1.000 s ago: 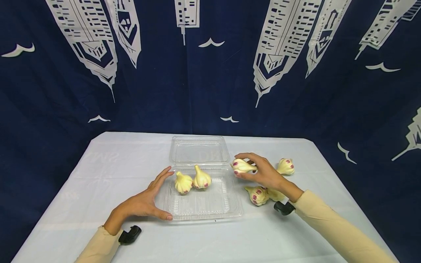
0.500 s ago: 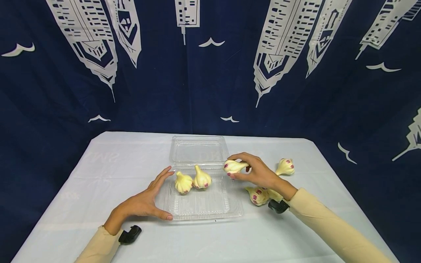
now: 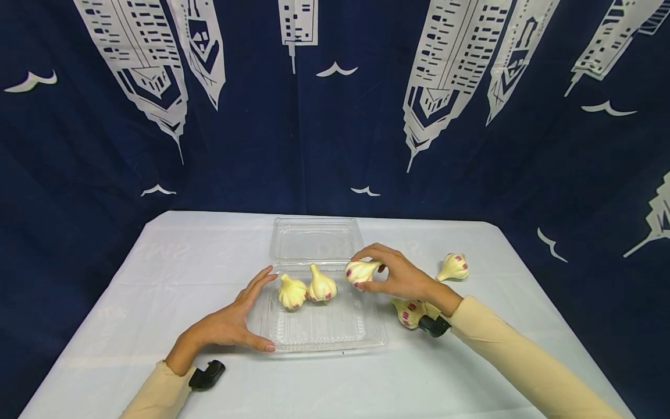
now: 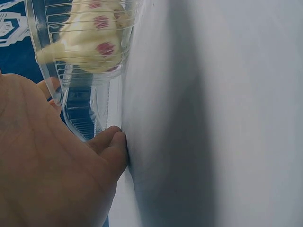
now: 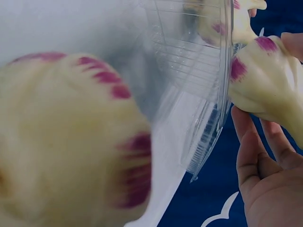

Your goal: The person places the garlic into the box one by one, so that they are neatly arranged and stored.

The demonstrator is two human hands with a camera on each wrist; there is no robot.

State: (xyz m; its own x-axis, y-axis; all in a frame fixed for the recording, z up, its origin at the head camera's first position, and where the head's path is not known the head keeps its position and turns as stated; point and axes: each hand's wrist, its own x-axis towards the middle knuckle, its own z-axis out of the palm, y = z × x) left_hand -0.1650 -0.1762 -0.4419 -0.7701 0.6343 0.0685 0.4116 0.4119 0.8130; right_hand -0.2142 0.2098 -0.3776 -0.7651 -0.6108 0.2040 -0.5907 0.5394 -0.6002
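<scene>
My right hand [image 3: 400,276] pinches a garlic bulb [image 3: 360,272] with purple patches between thumb and fingers, over the back right part of a clear plastic clamshell container [image 3: 327,331]. The same held bulb [image 5: 265,80] shows beside the container wall in the right wrist view. Two garlic bulbs, a left one [image 3: 292,292] and a right one [image 3: 321,285], sit side by side inside the container. Along its left side lies my left hand [image 3: 227,320], fingers extended toward the back left and thumb at the front left corner.
The container's clear lid [image 3: 316,240] lies folded back behind it. To the right, one garlic bulb [image 3: 453,267] rests on the white-covered table [image 3: 157,273]. Nearer, another bulb [image 3: 408,314] lies beside one mostly hidden by my right wrist. Blue printed cloth [image 3: 298,145] hangs behind.
My right hand has carried the garlic bulb leftward, from beside the container to over its back right part. The left hand and the two bulbs inside have stayed put.
</scene>
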